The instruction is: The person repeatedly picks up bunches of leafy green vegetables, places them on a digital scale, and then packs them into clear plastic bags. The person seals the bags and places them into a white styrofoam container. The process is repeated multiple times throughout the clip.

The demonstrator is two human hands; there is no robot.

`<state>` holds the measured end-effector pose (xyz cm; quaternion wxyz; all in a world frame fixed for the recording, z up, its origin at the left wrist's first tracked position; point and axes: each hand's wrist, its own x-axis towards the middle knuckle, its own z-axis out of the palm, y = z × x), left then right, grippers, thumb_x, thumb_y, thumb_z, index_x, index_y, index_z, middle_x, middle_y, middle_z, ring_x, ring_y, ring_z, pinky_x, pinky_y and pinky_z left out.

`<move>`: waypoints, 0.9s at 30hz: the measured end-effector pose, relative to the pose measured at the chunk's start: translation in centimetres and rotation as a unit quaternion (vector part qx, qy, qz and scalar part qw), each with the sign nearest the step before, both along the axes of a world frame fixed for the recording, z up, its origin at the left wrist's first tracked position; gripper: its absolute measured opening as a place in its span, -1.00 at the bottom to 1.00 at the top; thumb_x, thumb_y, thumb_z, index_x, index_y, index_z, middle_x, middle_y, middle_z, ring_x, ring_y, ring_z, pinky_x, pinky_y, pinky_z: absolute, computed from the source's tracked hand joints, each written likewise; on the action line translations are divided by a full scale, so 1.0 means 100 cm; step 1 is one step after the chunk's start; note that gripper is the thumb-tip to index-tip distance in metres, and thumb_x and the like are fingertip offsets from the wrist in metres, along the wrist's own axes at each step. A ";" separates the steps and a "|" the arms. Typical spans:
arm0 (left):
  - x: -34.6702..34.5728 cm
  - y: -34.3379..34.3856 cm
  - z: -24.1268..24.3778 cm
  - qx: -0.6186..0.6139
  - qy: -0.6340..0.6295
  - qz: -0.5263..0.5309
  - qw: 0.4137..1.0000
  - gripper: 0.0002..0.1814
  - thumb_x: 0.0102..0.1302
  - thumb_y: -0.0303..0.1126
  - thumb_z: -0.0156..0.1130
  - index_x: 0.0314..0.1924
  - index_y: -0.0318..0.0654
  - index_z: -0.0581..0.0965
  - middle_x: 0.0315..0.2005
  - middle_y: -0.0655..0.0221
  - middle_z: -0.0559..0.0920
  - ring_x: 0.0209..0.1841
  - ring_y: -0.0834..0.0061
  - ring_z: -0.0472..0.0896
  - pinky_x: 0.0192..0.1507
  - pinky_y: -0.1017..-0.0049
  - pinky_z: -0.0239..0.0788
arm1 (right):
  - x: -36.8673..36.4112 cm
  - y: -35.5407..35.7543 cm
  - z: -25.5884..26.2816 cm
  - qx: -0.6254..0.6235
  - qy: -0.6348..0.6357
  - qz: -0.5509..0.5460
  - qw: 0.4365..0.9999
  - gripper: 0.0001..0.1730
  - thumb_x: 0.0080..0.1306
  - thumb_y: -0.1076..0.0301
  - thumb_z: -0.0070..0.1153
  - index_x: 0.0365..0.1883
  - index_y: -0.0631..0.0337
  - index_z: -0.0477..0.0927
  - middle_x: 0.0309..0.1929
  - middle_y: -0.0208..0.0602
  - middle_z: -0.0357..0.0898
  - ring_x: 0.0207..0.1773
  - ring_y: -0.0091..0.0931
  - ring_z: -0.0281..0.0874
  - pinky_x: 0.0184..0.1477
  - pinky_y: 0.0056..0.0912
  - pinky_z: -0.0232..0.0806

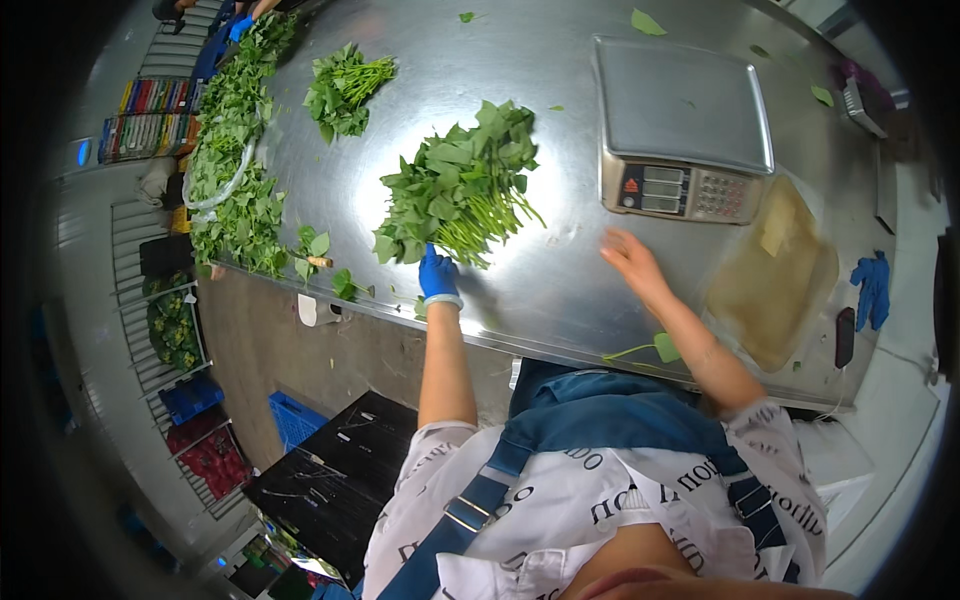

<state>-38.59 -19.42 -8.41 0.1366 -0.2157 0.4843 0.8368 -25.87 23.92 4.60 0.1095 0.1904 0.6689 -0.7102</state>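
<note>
My left hand (439, 274), in a blue glove, is at the near edge of a large bunch of leafy green stems (465, 176). Its fingertips meet the lower leaves and stems; whether they grip any is not clear. My right hand (630, 259) is bare and holds nothing, its fingers spread slightly above the steel table (555, 300). Just beyond it stands a digital weighing scale (682, 109) with a bare metal pan. Farther left lies a smaller bunch of greens (349, 86), its stems pointing right.
A long heap of greens (232, 165) with a clear plastic bag lines the table's left end, where another person's blue-gloved hand (241, 28) reaches in. Toward the right are a stained yellowish sheet (772, 277), a phone (845, 337) and a blue glove (871, 289). A wooden-handled tool (320, 262) rests near the front edge.
</note>
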 end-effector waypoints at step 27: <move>-0.073 0.485 0.200 0.038 0.202 -0.229 0.951 -0.49 0.49 -0.44 0.07 0.36 -0.43 0.22 0.23 0.13 0.44 0.23 0.26 0.40 0.31 0.33 0.19 | -0.141 0.145 0.093 0.121 0.156 -0.314 0.929 -0.52 0.44 0.23 0.07 0.23 0.30 0.42 0.08 -0.35 0.54 0.19 -0.51 0.38 0.23 -0.40 0.21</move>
